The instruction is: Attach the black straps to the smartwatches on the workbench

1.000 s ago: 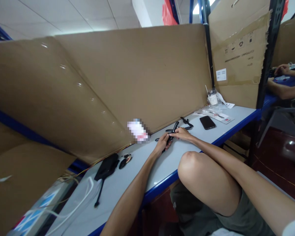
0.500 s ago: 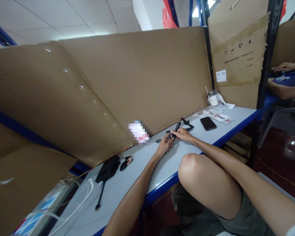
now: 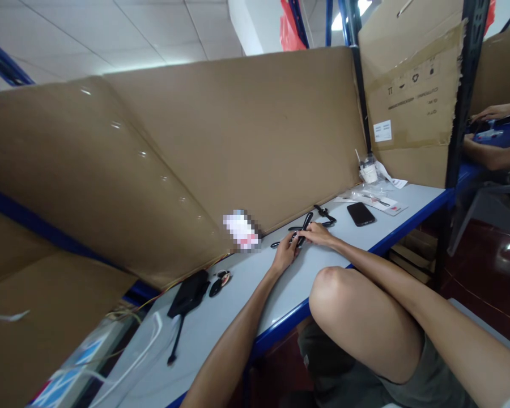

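Observation:
Above the tabletop, my left hand (image 3: 285, 253) and my right hand (image 3: 318, 233) meet around a black object with slender, glossy arms (image 3: 307, 220). One arm sticks up between the hands. Its exact kind is not clear, and the fingers cover its middle. My left fingers are wrapped round it from the near left side, while the right fingers pinch it from the right. Just beyond the hands lies a black jointed piece with a band-like part (image 3: 324, 214). A thin black strip (image 3: 275, 245) shows left of the left hand.
A phone (image 3: 360, 214) lies to the right, with a clear plastic bag and cup (image 3: 369, 170) behind. Sunglasses (image 3: 219, 282), a black pouch (image 3: 190, 294) and white cables (image 3: 153, 334) lie left. Cardboard (image 3: 255, 141) walls the back. Another person's hands (image 3: 495, 113) show far right.
The left fingers have shifted slightly on the black object, covering more of its middle. Both hands stay at about the same place. The view has moved very slightly.

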Action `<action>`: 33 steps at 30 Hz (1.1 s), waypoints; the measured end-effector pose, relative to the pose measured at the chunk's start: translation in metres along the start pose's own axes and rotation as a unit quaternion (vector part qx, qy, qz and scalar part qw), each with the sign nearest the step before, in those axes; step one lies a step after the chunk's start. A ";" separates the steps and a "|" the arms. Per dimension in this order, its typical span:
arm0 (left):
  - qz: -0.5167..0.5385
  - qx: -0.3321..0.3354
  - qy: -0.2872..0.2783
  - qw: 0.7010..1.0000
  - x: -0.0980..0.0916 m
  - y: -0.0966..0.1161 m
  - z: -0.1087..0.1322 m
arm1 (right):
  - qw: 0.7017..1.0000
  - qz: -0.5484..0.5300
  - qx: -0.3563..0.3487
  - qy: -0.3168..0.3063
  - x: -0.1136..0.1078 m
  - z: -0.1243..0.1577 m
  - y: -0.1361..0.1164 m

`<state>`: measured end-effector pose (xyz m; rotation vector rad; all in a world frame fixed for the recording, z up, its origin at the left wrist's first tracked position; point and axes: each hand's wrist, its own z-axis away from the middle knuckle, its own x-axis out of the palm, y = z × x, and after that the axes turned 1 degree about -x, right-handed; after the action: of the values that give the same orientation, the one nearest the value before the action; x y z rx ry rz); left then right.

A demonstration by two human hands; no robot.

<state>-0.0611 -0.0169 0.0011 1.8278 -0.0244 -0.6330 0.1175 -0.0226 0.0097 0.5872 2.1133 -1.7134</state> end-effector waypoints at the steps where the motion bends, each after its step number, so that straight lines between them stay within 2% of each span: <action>1: 0.004 -0.001 -0.001 1.000 0.000 0.001 0.000 | 1.000 0.002 0.001 -0.004 0.000 0.000 0.000; 7: 0.048 -0.023 -0.035 0.998 -0.002 0.008 0.005 | 1.000 -0.013 -0.003 -0.014 -0.001 0.001 0.001; 13: 0.080 -0.050 -0.024 0.995 -0.002 0.009 0.005 | 0.999 -0.030 -0.010 -0.008 -0.003 0.004 -0.001; 23: 0.082 -0.077 -0.001 0.994 0.000 0.016 0.005 | 0.998 -0.012 -0.032 -0.048 -0.008 0.012 -0.005; 27: 0.100 -0.067 -0.033 0.992 0.000 0.017 0.008 | 0.997 -0.060 -0.029 -0.032 -0.005 0.007 0.000; 33: 0.094 -0.045 -0.079 0.991 -0.003 0.018 0.010 | 0.999 -0.039 -0.029 -0.013 -0.002 0.003 0.005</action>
<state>-0.0625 -0.0307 0.0159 1.6615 -0.2675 -0.6328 0.1215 -0.0244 0.0064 0.4698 2.1866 -1.6843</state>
